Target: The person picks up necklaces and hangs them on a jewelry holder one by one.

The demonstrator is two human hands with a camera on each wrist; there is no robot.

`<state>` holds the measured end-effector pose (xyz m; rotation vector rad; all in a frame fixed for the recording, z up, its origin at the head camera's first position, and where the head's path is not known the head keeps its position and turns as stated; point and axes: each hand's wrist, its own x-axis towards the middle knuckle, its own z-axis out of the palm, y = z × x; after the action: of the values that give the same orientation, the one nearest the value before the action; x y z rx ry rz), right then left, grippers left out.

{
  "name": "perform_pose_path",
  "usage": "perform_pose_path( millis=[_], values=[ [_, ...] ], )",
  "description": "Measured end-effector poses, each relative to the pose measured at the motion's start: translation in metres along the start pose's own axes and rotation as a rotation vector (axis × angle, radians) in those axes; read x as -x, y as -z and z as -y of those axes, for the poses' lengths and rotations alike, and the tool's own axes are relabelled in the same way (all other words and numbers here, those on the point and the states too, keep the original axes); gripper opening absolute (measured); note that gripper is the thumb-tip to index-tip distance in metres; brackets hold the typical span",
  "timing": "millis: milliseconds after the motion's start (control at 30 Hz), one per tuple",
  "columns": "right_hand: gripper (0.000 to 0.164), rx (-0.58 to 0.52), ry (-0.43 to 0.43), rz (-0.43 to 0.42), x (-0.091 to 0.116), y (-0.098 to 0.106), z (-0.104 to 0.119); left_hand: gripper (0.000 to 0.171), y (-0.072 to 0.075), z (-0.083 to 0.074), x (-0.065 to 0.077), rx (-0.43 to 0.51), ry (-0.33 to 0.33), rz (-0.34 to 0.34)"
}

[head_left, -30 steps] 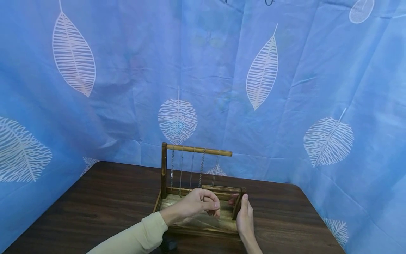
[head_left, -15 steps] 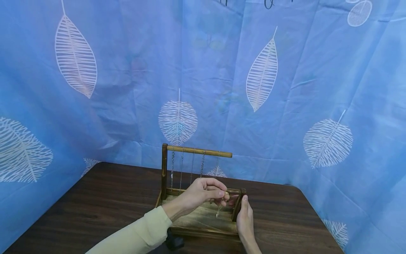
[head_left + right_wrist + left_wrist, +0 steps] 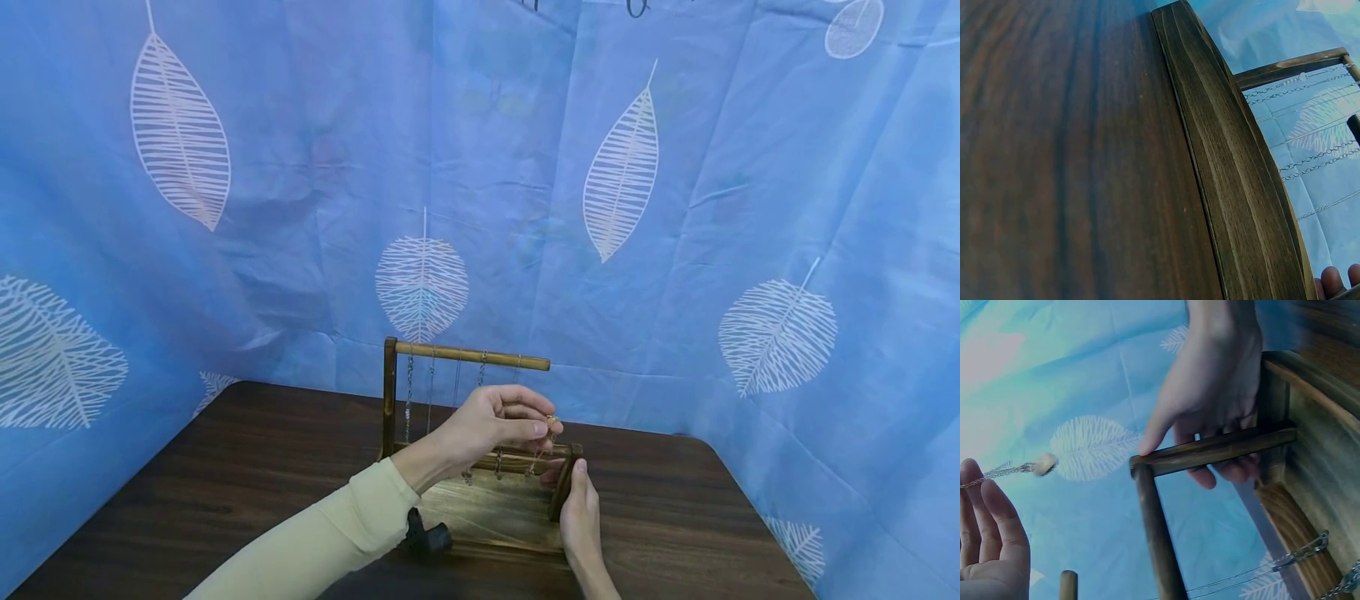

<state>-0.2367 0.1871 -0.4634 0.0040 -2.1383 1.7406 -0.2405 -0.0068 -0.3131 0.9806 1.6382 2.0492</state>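
My left hand (image 3: 495, 425) is raised in front of the wooden jewelry stand's lower bar, near its right end. Between thumb and fingers it pinches a fine necklace (image 3: 552, 423). In the left wrist view, the necklace's chain runs from the left fingers (image 3: 1004, 519) to a small pale pendant (image 3: 1046, 464). My right hand (image 3: 581, 517) grips the right post (image 3: 1210, 452) of the jewelry stand (image 3: 495, 517), thumb on one side and fingers on the other. Several silver chains (image 3: 408, 392) hang from the upper bar (image 3: 472, 356); the left hand hides part of them.
The stand sits on a dark wooden table (image 3: 225, 483) with rounded far corners. Behind rises a blue curtain (image 3: 510, 167) with white leaf prints. A black wrist device (image 3: 429, 537) hangs under the left sleeve (image 3: 330, 533).
My left hand has risen and moved right, from over the stand's tray to above the lower bar, carrying the necklace. My right hand keeps its place on the post.
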Motion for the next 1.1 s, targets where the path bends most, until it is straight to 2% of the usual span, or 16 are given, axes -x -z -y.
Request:
perform_pose_path(
  millis=[267, 600, 833, 1100],
  values=[
    [0.068, -0.003, 0.004, -0.012, -0.001, 0.001, -0.002, 0.025, 0.0, -0.006, -0.001, -0.02, -0.038, -0.004],
    [0.069, -0.01, -0.011, 0.0, 0.0, 0.001, 0.0, 0.023, 0.004, -0.004, 0.006, 0.015, 0.004, -0.014],
    [0.067, -0.016, -0.01, 0.016, 0.001, 0.0, 0.002, 0.024, 0.022, -0.004, 0.02, 0.028, 0.01, -0.045],
    [0.066, -0.024, -0.025, 0.018, 0.001, 0.0, 0.002, 0.028, 0.053, -0.004, 0.044, -0.006, 0.016, -0.127]
  ],
)
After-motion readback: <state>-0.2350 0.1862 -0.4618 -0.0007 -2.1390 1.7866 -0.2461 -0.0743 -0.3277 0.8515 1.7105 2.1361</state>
